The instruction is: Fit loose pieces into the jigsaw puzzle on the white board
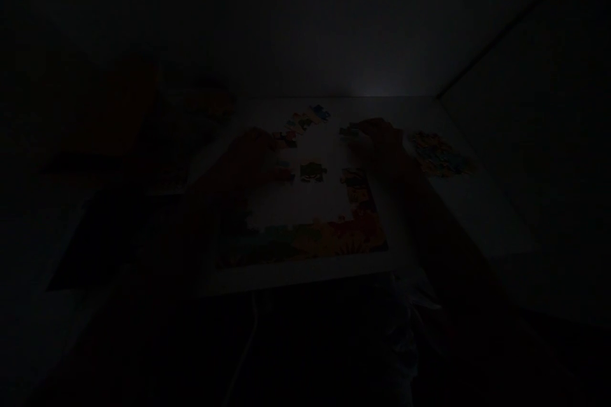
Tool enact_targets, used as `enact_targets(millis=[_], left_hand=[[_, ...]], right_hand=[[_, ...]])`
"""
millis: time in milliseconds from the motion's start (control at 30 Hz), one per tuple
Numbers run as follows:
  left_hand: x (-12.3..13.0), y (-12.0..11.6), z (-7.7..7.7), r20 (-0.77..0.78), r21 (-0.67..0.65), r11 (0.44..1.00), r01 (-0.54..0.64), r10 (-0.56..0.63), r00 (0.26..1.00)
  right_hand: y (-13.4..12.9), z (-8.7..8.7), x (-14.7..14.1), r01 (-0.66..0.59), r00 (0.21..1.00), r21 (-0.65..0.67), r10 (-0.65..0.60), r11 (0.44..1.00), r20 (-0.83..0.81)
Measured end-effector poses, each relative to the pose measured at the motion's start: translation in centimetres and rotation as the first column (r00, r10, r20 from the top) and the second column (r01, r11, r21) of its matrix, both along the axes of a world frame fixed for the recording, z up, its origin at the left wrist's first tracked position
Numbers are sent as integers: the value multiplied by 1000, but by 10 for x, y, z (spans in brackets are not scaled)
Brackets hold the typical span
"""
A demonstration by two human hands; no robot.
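A partly assembled jigsaw puzzle (341, 238) shows orange and green patterns along its near edge and up its right side, with a loose dark-green piece (312, 172) lying flat within its outline and a blue-green piece (349, 131) beyond the right side's far end.

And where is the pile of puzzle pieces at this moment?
In the head view, the pile lies on the table, to the right of the right hand.
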State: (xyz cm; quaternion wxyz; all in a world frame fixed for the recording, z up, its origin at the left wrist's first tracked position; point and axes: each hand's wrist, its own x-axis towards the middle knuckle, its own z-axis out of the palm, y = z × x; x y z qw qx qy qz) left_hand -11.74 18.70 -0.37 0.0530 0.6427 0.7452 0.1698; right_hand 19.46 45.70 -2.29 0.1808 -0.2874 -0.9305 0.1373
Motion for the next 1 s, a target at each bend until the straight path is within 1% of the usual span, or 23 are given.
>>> enact_targets(millis=[100,200,267,333,400,467,533,600,667,733,833,1000], left_hand=[[-4,-2,-4,-6,-22,999,-37,37,999],[-5,-4,-4,-11,-75,996,-41,40,999],[-4,-4,-2,-22,-104,993,-62,60,998],[-1,-4,1,-34,-132,987,-90,87,996],[2,-4,3,-36,-141,984,-107,103,994],[4,-5,5,-32,-121,985,-121,118,992],[5,-7,5,-27,-96,987,-127,125,992],[4,-9,5,-12,-90,989,-119,119,993],[4,-10,5,21,-98,991,-88,91,996],[6,-9,6,66,-101,994,-45,51,996],[10,-6,5,121,-87,996,3,8,993],[11,-1,4,78,-36,996,-83,86,993]], right_hand=[[9,-11,0,109,994,12,-109,994,-4],[16,-21,-1,141,990,20,-142,990,16],[19,-23,-1,145,989,33,-146,989,32],[18,-21,-2,136,989,45,-139,990,58],[16,-14,-2,122,988,54,-127,991,88],[12,-5,-1,96,990,60,-101,994,97],[8,4,-1,61,995,56,-65,997,73],[4,13,0,21,999,46,-22,999,30],[0,20,0,-13,1000,46,13,999,-12],[-3,25,2,-16,998,62,20,998,-53],[-4,27,4,15,995,91,-6,996,-101],[2,19,5,69,987,92,-55,993,-151]])
